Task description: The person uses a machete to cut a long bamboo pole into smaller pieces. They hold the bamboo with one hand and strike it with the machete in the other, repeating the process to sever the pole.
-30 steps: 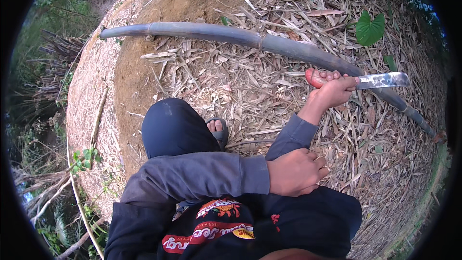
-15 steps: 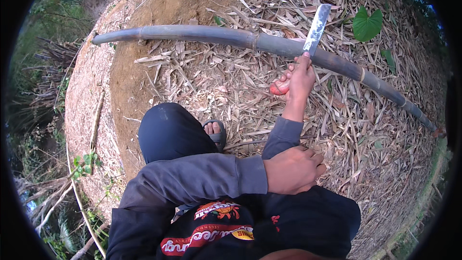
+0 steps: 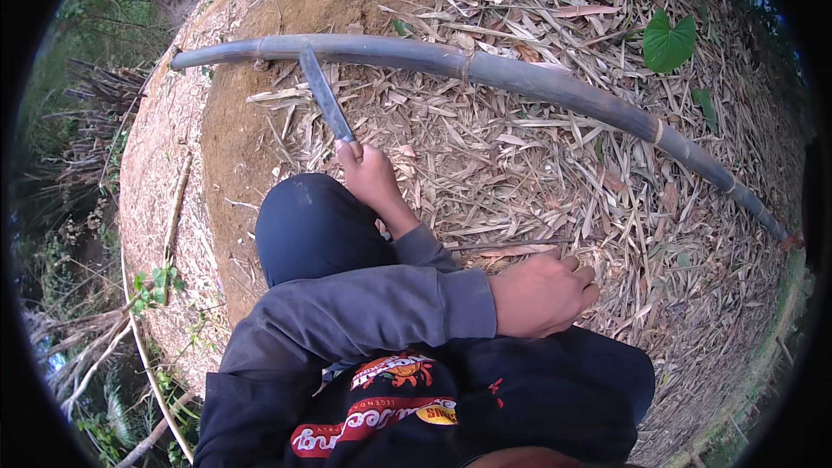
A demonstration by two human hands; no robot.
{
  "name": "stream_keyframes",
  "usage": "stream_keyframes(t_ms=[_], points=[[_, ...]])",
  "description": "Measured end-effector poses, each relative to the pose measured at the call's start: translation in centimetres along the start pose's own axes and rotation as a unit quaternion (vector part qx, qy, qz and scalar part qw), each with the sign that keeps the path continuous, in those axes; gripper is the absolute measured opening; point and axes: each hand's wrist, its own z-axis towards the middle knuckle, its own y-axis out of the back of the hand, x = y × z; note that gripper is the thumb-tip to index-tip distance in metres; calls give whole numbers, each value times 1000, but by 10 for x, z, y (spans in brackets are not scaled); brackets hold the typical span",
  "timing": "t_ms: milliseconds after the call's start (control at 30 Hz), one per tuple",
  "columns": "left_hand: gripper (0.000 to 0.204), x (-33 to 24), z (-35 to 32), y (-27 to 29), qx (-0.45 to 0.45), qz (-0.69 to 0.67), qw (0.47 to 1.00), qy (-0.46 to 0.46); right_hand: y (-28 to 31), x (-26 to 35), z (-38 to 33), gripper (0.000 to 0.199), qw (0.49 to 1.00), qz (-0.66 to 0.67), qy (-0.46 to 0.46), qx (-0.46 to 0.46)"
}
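My right hand (image 3: 371, 178) is closed round the handle of a machete (image 3: 324, 94), near my bent left knee (image 3: 316, 230). The grip hides the handle. Its long dark blade slants up and leftward, and the tip overlaps a bamboo pole (image 3: 390, 54); whether they touch I cannot tell. The pole is greyish, jointed and curved, and it stretches across the ground beyond my knees. My left arm crosses over my right forearm. Near my right knee, my left hand (image 3: 542, 295) has its fingers curled, with no object showing in them; its palm is hidden.
Dry bamboo leaves (image 3: 520, 182) cover much of the ground, with bare brown soil (image 3: 230, 139) to the left. A green heart-shaped leaf (image 3: 668, 41) stands beyond the pole. At the far left are piled sticks (image 3: 104, 117) and a thin stem (image 3: 149, 373).
My right hand has swung the machete from the pole's right-middle part leftward to beside my left knee. The blade now points up-left instead of up-right. My left hand has barely moved.
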Motion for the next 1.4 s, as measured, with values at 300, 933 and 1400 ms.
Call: stream_keyframes(t_ms=[300, 933, 1400], points=[[26, -2, -21, -5, -15, 81, 996, -20, 217, 50, 17, 38, 860, 414, 66, -289], [91, 373, -170, 225, 90, 290, 870, 387, 242, -33, -27, 36, 854, 396, -58, -332], [61, 389, -100, 181, 135, 190, 905, 357, 237, -68, -75, 31, 847, 374, -74, -370]])
